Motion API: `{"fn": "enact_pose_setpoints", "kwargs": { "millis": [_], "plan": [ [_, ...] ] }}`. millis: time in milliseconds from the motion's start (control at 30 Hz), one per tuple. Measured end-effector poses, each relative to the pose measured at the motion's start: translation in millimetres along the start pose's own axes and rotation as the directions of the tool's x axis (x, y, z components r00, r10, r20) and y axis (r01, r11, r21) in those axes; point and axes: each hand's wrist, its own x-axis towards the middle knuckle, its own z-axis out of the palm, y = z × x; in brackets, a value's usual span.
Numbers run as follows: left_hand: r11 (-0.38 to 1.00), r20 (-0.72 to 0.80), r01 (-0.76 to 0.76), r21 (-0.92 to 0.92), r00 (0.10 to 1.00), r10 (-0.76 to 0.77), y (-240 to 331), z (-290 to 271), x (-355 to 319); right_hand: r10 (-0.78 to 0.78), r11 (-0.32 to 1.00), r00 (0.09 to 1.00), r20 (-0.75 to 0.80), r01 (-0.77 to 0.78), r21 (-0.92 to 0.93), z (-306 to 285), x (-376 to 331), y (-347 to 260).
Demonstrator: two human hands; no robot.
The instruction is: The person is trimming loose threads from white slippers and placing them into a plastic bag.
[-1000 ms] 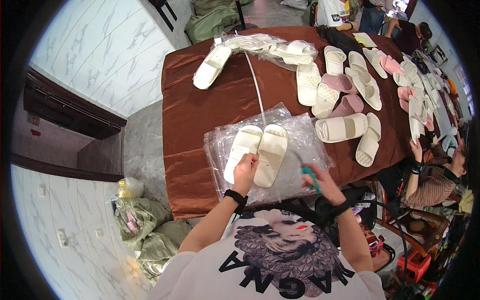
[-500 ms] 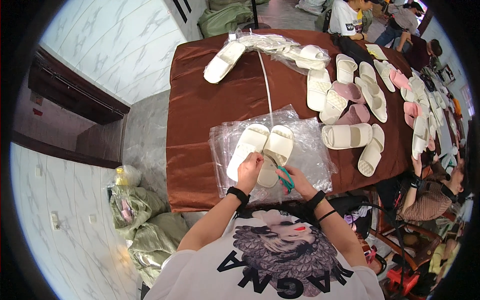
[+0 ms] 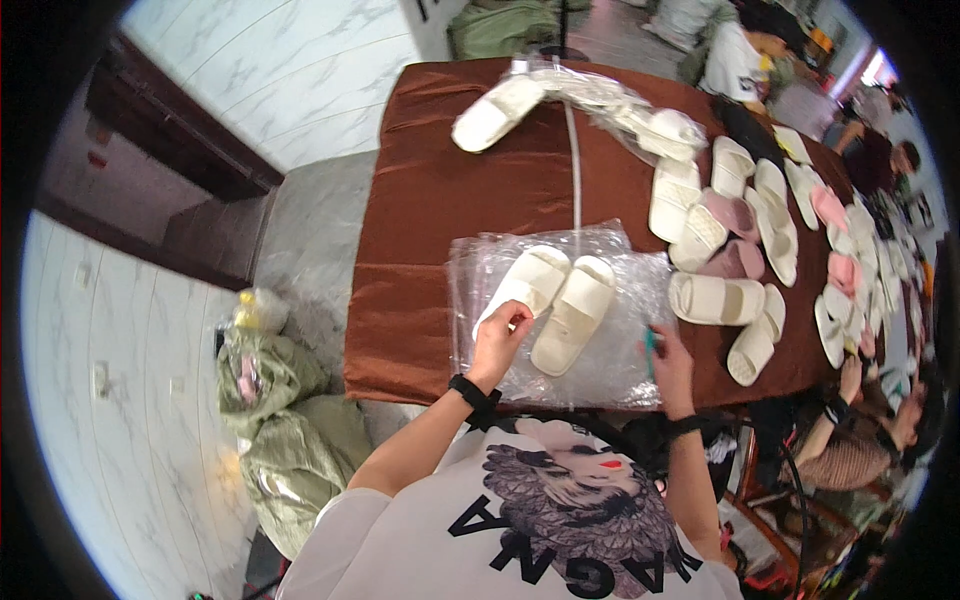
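Two cream slippers lie side by side on a stack of clear plastic bags (image 3: 620, 350) near the table's front edge. My left hand (image 3: 500, 338) rests on the heel of the left slipper (image 3: 528, 283), fingers curled on it. The right slipper (image 3: 575, 312) lies untouched beside it. My right hand (image 3: 670, 362) is over the right part of the bags, closed around a small green tool (image 3: 650, 346) that points up from my fist. Both wrists wear black bands.
A brown cloth covers the table (image 3: 450, 200). Several cream and pink slippers (image 3: 745, 235) are spread along the right side; bagged slippers (image 3: 600, 95) lie at the far end. Green sacks (image 3: 280, 420) sit on the floor at left. Other people sit at right.
My right hand with the green tool has moved from the slippers' heels out to the right. My left hand has stayed on the left slipper.
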Motion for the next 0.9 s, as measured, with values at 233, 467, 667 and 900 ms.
{"fn": "enact_pose_setpoints", "kwargs": {
  "millis": [233,467,667,900],
  "plan": [
    [0.999,-0.283,-0.01,0.05,0.959,0.024,19,-103,-25,0.004,0.911,0.994,-0.108,-0.049,-0.41,-59,-15,124],
    [0.962,-0.597,0.1,-0.253,0.767,-0.237,-31,-194,-57,0.258,0.705,0.949,0.179,-0.058,-0.707,-57,-5,131],
    [0.961,-0.742,0.077,-0.264,0.62,-0.254,-75,-266,-78,0.13,0.688,0.992,0.008,-0.085,-0.721,-69,0,103],
    [0.95,-0.806,0.077,-0.303,0.511,-0.298,-125,-327,-77,0.141,0.719,0.99,0.02,-0.089,-0.689,-68,-14,82]
  ]
}}
